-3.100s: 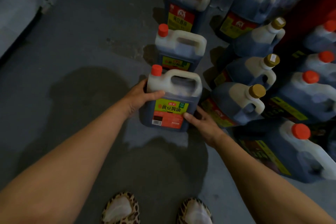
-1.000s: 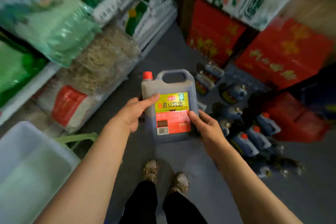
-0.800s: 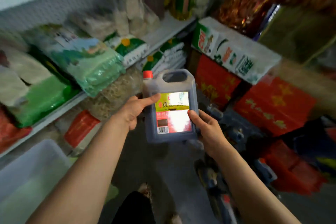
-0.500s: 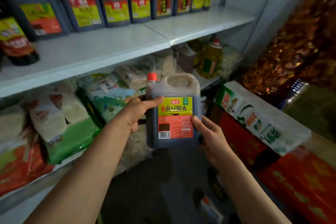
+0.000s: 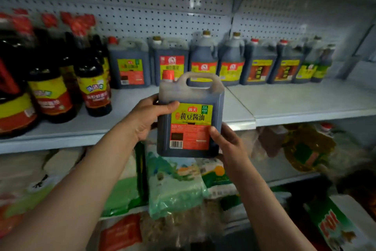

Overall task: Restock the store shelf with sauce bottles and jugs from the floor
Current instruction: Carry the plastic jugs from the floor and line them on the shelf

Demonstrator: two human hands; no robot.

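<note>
jug (image 5: 190,120) raised from lower-shelf level to shelf (image 5: 295,100) height | fingers of both hands still clasping it

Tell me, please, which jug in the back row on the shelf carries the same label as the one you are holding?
The leftmost jug with the red cap: its yellow-over-red label matches the held jug; its neighbours' labels differ.

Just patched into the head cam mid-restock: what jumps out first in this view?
Dead centre, a dark soy sauce jug with a red cap is held upright in front of the shelf, the left hand gripping its side and the right hand its lower corner. Behind it, a row of similar jugs lines the shelf's back; round bottles crowd the left.
</note>
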